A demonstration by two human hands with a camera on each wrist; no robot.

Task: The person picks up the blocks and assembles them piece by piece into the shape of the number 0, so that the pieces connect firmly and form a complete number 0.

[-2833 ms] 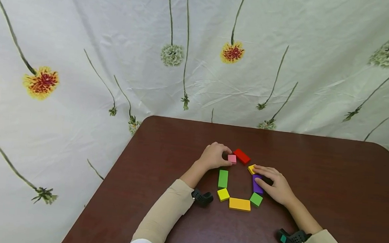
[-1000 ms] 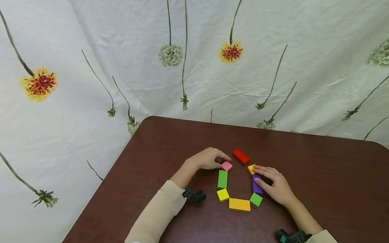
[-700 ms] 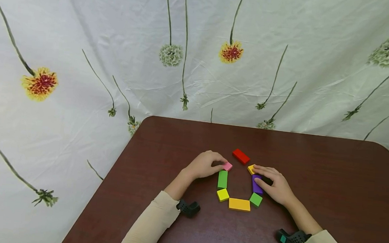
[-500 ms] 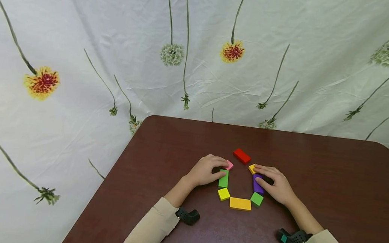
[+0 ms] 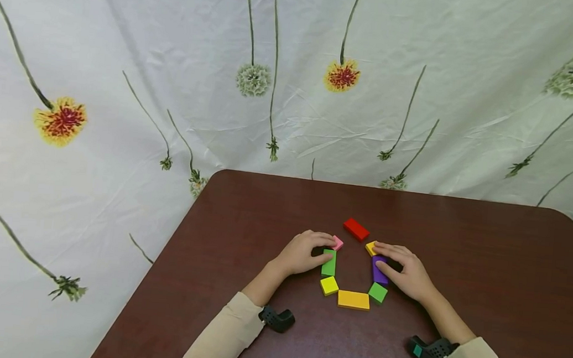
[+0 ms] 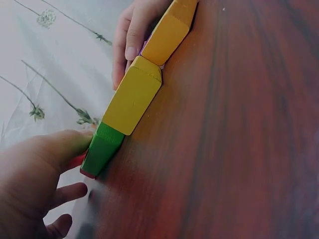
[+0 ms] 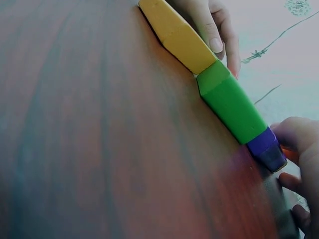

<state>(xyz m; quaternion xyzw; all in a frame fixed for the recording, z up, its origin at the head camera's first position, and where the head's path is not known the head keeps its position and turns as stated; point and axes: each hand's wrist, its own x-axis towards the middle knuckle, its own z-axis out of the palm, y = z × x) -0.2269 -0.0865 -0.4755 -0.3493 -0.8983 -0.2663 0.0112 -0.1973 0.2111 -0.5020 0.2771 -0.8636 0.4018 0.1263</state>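
Note:
My left hand (image 5: 302, 253) is at the left side of a ring of coloured wooden blocks. Its fingers touch a small pink block (image 5: 338, 243), partly covered, and the thumb lies on a long green block (image 5: 328, 266). On the other side, my right hand (image 5: 408, 271) touches a small yellow-orange block (image 5: 370, 248) with its fingers, while its thumb lies on a purple block (image 5: 377, 275). In the left wrist view the thumb is against the green block (image 6: 103, 149); in the right wrist view the thumb meets the purple block (image 7: 265, 148).
A red block (image 5: 356, 229) lies apart at the far side of the ring. Nearest the person are a yellow block (image 5: 329, 286), a long orange block (image 5: 353, 300) and a small green block (image 5: 378, 292). A flowered cloth (image 5: 291, 118) hangs behind the brown table (image 5: 484, 270).
My left hand has brought the pink block from beside the red block to the green block's far end, let go, then shifted nearer to touch both. The right hand stays put.

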